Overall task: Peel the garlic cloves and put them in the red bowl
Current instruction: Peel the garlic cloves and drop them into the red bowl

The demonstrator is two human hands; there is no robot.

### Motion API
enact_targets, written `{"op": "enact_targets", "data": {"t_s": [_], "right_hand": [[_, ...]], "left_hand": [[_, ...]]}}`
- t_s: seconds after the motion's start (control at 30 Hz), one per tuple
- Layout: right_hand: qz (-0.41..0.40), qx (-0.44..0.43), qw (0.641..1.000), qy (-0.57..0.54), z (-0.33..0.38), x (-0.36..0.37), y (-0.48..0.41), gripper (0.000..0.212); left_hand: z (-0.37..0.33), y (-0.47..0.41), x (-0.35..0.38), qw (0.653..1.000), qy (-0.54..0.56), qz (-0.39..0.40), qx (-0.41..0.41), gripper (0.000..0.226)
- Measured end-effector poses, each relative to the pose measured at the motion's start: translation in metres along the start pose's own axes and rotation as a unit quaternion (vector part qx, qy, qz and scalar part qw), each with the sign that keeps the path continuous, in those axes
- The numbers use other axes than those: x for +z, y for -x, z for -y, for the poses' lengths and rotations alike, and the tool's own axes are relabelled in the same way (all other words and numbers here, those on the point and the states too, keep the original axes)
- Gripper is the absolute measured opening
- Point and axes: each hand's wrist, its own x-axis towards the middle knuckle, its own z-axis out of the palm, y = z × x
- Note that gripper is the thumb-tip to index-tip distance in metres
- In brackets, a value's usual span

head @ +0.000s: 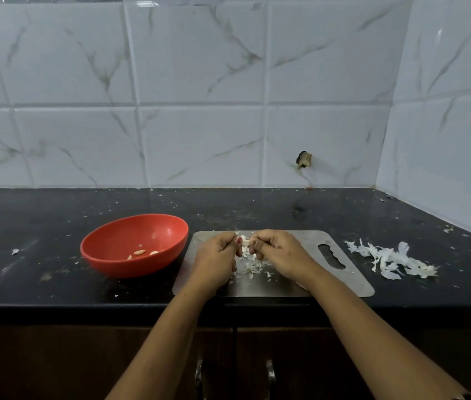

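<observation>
My left hand (pixel 217 255) and my right hand (pixel 280 252) meet over the steel cutting board (pixel 326 281), fingers curled, both pinching one small garlic clove (pixel 245 241) between their fingertips. Loose skin flakes (pixel 250 265) lie on the board just below the hands. The red bowl (pixel 107 249) stands left of the board on the black counter, with three peeled cloves (pixel 139 252) inside it.
A heap of white garlic skins (pixel 392 259) lies on the counter (pixel 257 209) to the right of the board. Small skin bits are scattered over the counter. Tiled walls close off the back and right. Cabinet doors with handles (pixel 269 376) sit below the counter edge.
</observation>
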Motion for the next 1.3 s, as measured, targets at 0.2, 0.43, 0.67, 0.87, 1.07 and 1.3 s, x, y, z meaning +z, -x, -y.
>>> {"op": "enact_targets", "data": {"t_s": [0.2,0.43,0.67,0.87,1.07,1.3], "right_hand": [[-0.052,0.014,0.998,-0.044,-0.002,-0.012,0.006,0.032],[-0.074,0.01,0.997,0.011,-0.002,-0.004,0.006,0.01],[-0.071,0.012,0.995,0.074,0.002,-0.002,0.005,0.024],[-0.097,-0.054,0.963,0.244,0.01,0.001,0.011,0.016],[-0.146,-0.086,0.929,0.329,0.012,0.007,0.014,0.016],[-0.123,-0.019,0.966,0.225,0.013,0.0,0.013,0.015]], "left_hand": [[-0.001,-0.002,-0.003,0.992,0.095,-0.053,-0.063,0.036],[0.0,-0.002,0.003,0.998,-0.031,-0.037,-0.026,0.031],[0.002,-0.004,0.006,0.998,-0.052,-0.016,-0.024,0.035],[0.002,-0.002,0.007,0.996,-0.092,-0.002,-0.021,0.039],[-0.001,-0.001,0.005,0.996,-0.092,-0.003,-0.021,0.039],[0.001,0.002,0.003,1.0,-0.005,-0.013,-0.024,0.038]]}}
